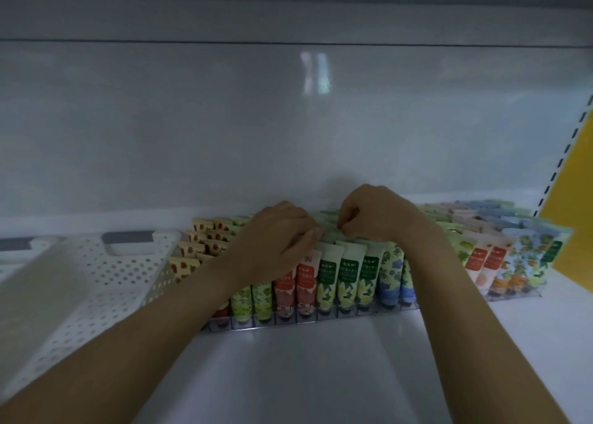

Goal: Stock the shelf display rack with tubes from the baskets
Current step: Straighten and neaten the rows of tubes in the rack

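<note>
- L hand (276, 236) + R hand (375, 215): both over mid rack, knuckles up, fingers curled down, tips nearly meeting.
- Both pinch at the crimped tops of the pale green tubes (330, 236) in the gap between the hands. Too blurred to tell which tube exactly, or how many.
- Rack (288, 322): clear plastic, lanes running front to back, directly under both hands, extends out past each wrist.
- Tubes stand cap-down, leaning back, lanes packed.
- Under L forearm: light-green pattern tubes (242, 298), then red tubes (305, 282) just below L knuckles.
- Straight below the fingertips, front row: green-label tubes (346, 272) w/ yellow flowers.
- Under R wrist: blue floral tubes (390, 276).
- Outboard of R forearm: orange/white tubes (484, 260), then blue-orange pattern tubes (526, 263) at the far end.
- Outboard of L hand: yellow/red tubes (199, 240), several rows deep.
- Basket (96, 279): white, perforated, left of L forearm, just beside the rack's end, lying tilted.
- Shelf (321, 375): white, bare patch between the forearms, on the person's side of the rack.
- Back panel (288, 118) beyond the hands; yellow panel (571, 215) far out past R hand.
</note>
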`<state>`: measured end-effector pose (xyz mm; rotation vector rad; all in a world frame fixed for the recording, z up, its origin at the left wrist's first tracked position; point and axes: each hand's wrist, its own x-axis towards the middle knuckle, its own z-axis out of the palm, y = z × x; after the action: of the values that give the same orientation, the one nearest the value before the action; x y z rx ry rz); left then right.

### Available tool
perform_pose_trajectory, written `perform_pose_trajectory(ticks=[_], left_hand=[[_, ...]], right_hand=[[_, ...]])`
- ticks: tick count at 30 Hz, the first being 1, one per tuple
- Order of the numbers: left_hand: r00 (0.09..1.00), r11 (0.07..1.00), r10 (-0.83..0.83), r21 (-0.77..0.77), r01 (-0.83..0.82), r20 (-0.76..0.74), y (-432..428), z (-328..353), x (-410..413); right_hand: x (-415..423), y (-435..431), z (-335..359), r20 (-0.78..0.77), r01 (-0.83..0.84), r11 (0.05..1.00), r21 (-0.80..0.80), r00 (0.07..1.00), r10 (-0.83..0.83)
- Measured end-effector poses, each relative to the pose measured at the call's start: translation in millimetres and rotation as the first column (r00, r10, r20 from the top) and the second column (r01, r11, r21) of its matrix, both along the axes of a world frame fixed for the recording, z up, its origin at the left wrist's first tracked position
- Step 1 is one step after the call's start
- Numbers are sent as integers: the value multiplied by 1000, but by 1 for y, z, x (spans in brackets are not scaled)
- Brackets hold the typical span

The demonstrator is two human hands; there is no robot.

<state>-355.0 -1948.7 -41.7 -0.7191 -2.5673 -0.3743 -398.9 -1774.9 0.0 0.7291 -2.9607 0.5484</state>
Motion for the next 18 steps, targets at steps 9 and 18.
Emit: perform_pose_trajectory(ticks=[9, 18], left_hand=[[997, 1000, -7, 7, 7, 71, 3, -1, 1], [995, 999, -22, 45, 17, 95, 2, -3, 0]], right_hand=[[-4, 24, 10, -17, 41, 983, -177, 999, -45], [-9, 28, 5, 97, 37, 993, -113, 995, -26]])
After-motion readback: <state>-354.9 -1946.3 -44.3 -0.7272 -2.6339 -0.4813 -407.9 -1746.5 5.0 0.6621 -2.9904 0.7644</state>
